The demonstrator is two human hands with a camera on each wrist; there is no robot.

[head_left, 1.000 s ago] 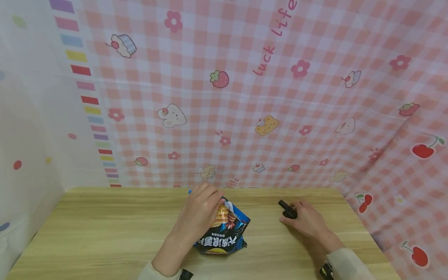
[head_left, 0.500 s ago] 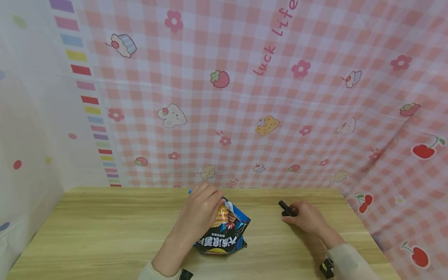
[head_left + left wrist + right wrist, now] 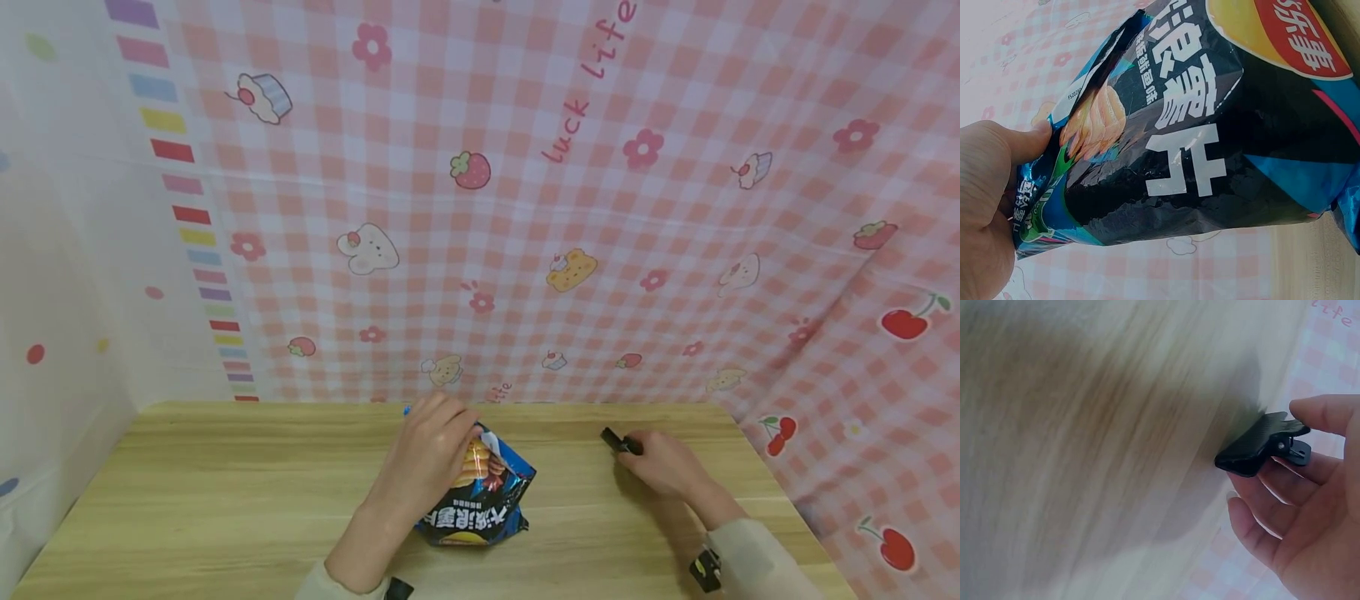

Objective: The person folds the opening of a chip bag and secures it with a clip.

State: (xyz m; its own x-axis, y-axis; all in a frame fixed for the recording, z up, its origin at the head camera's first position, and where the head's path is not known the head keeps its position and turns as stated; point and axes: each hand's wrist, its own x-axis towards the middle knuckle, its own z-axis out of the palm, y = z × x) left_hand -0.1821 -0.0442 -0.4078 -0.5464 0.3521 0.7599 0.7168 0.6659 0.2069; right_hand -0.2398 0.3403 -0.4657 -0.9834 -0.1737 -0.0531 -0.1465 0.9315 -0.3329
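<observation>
My left hand (image 3: 435,446) grips the folded-over top of a black and blue potato chip bag (image 3: 480,508) at the middle of the table. In the left wrist view, the thumb lies on top of the fold of the chip bag (image 3: 1197,144), and most of the fingers are hidden behind it. Off to the right, my right hand (image 3: 663,462) holds a black clip (image 3: 621,441) just over the tabletop. The right wrist view has the clip (image 3: 1266,444) between the thumb and the fingers, the thumb at its handle end.
The wooden table (image 3: 247,483) reaches back to a pink checked cloth (image 3: 510,317) hung behind it. Cloth also hangs at both sides. The right hand and the chip bag are well apart.
My right hand has shifted slightly right, and its grip on the clip has changed, with the clip now angled differently. The left hand and the chip bag look unmoved.
</observation>
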